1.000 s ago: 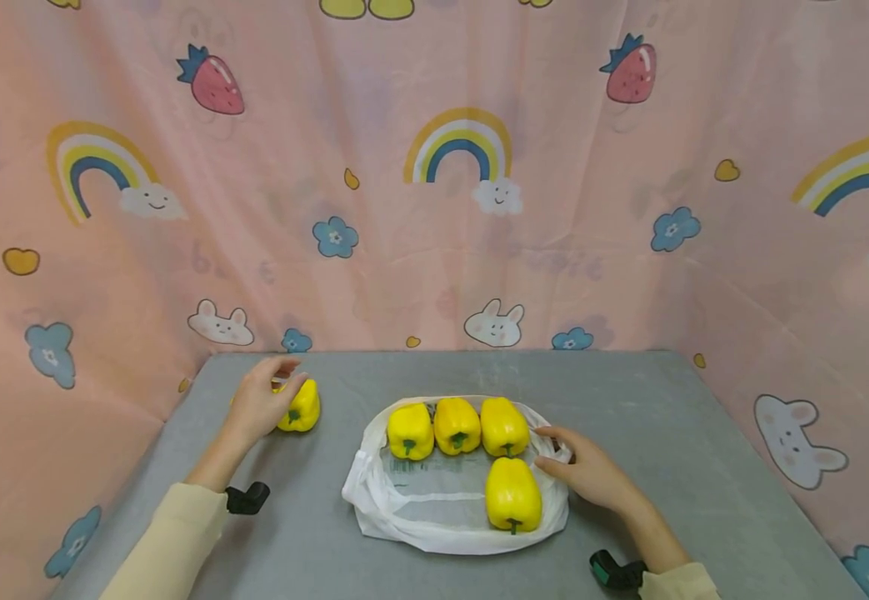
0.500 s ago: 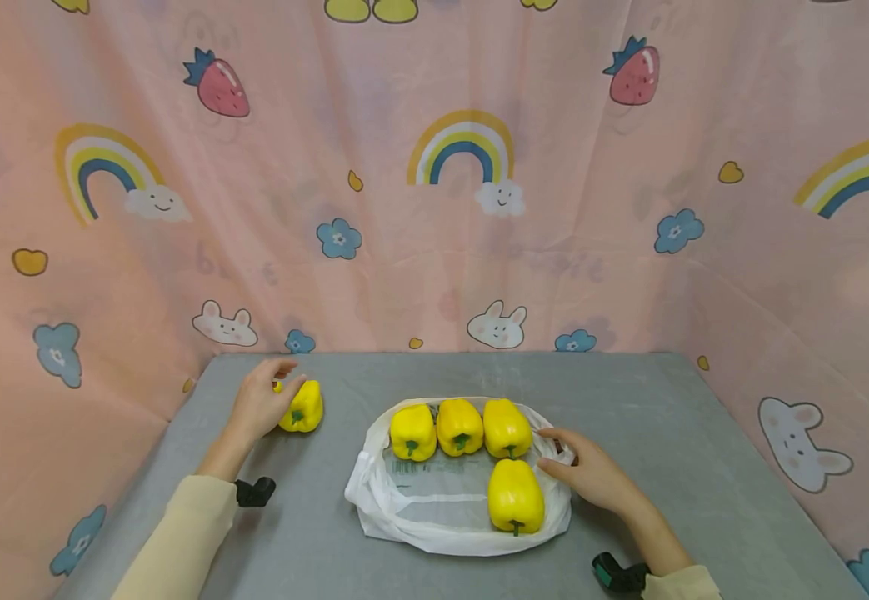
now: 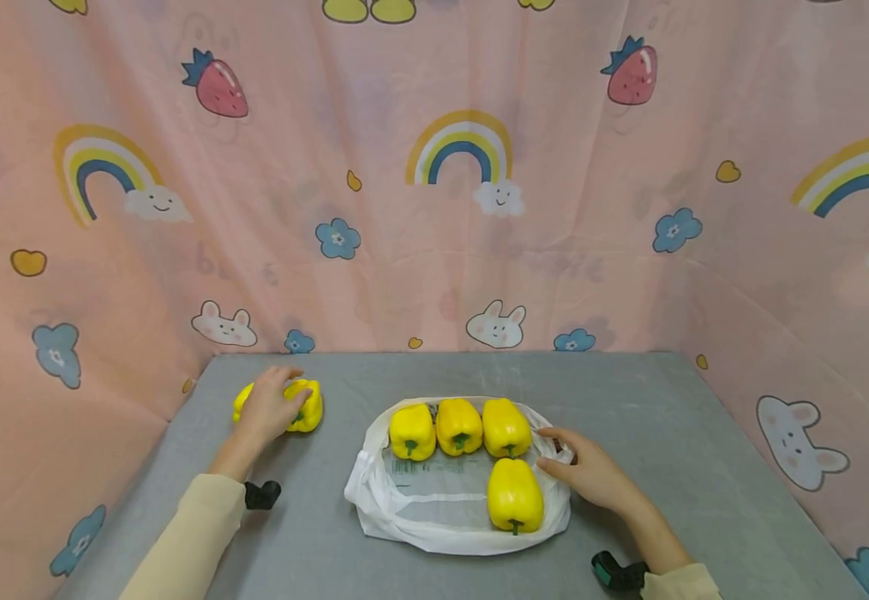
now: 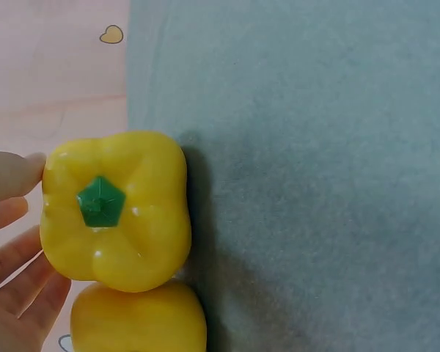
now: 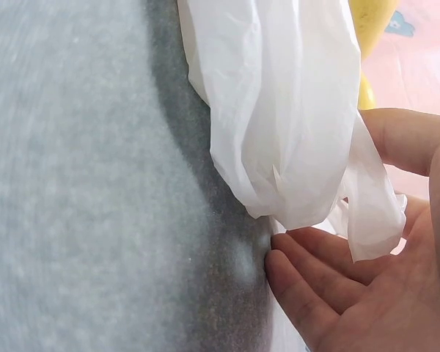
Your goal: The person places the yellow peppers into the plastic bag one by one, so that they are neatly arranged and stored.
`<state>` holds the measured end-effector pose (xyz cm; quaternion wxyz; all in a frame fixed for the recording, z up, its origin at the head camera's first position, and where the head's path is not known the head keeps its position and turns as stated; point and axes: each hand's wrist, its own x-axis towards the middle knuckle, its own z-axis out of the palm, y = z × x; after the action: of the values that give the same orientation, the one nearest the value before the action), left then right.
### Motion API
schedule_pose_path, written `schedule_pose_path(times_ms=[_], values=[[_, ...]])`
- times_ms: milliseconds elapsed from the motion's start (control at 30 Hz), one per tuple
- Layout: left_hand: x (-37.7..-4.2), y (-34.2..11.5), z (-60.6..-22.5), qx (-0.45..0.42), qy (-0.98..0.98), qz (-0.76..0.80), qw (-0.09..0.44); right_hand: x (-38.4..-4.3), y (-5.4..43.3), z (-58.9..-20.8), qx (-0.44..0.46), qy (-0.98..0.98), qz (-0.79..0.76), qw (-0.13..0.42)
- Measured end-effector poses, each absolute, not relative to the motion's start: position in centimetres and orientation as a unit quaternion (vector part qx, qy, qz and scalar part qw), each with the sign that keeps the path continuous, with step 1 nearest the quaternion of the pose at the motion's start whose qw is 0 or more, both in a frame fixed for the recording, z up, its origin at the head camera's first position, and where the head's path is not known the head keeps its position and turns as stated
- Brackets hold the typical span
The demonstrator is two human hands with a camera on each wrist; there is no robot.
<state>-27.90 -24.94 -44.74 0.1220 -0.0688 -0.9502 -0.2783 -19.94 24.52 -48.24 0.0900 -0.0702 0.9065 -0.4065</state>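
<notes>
In the head view my left hand (image 3: 269,407) is at two yellow bell peppers on the left. Its thumb lies in front of the right bell pepper (image 3: 312,408); the left bell pepper (image 3: 242,402) is partly covered. The left wrist view has the thumb at the edge of a bell pepper (image 4: 117,249), the other fingers straight, their tips partly hidden. My right hand (image 3: 584,468) holds the right rim of a white plastic bag (image 3: 456,542). The bag's loose strip (image 5: 370,213) hangs between thumb and fingers in the right wrist view.
Several yellow bell peppers lie in the bag's opening: three in a row at the back, including the middle one (image 3: 458,427), and one at the front right (image 3: 515,496). A grey table (image 3: 704,500) meets a pink printed curtain (image 3: 374,292) behind.
My left hand has come down and slightly right onto the right bell pepper, uncovering the left one behind it. My right hand and the bag stay put.
</notes>
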Motion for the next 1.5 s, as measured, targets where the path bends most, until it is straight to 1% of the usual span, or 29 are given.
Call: schedule_pose_path(times_ms=[600, 867, 1100, 1500], values=[[-27.4, -23.8, -45.9, -0.072, -0.946, -0.308, 0.078, -19.8, 24.4, -48.0, -0.075, 0.906, -0.408, 0.087], [-27.4, -23.5, -46.1, -0.068, -0.954, -0.289, 0.046, -19.9, 24.4, -48.2, -0.073, 0.907, -0.407, 0.085], [-27.2, -23.4, -46.0, -0.075, -0.953, -0.287, 0.063, -20.0, 24.5, -48.3, -0.077, 0.906, -0.408, 0.082], [-26.8, -21.8, -45.6, -0.075, -0.941, -0.318, 0.085, -20.0, 24.5, -48.3, -0.083, 0.906, -0.408, 0.077]])
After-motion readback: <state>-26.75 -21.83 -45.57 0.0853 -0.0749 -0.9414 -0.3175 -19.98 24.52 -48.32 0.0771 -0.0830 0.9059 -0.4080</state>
